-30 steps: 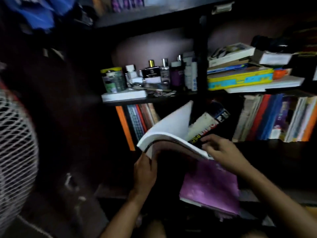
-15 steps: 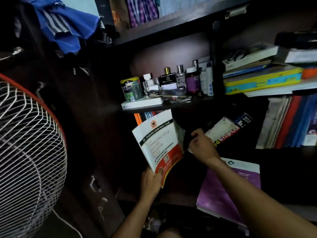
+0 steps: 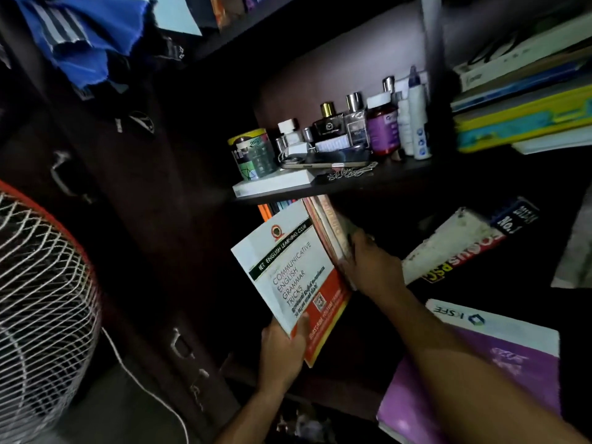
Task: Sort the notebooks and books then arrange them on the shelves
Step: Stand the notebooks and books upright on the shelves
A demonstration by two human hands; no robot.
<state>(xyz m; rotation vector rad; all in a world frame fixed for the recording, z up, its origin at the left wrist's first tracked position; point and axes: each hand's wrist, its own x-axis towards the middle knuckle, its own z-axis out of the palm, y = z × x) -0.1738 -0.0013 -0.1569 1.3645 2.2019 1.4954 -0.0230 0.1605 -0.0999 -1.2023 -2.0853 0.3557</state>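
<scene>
My left hand (image 3: 282,350) grips the bottom corner of the grammar book (image 3: 290,277), thumb on the white and red front cover, fingers wrapped behind; the cover reads "Communicative English Grammar Tricks". The book is tilted, its top edge against the row of upright books (image 3: 326,225) in the left compartment under the dark shelf board (image 3: 368,182). My right hand (image 3: 373,267) presses flat against the side of that row, fingers spread over the outermost spine, closed round nothing that I can see. Just right of this hand, a thick white book (image 3: 464,243) with a dark, red-lettered cover leans at a slant in the same compartment. Lower right, beside my right forearm, a purple notebook (image 3: 512,363) with a white KSFE header lies flat. On the board above stand a printed tin (image 3: 253,153), perfume bottles (image 3: 342,123) and a purple jar (image 3: 382,128), with a phone (image 3: 326,160) lying in front. Up right sits a flat stack of books (image 3: 525,104). At far left is a fan grille (image 3: 41,309), with blue cloth (image 3: 83,33) hanging above
</scene>
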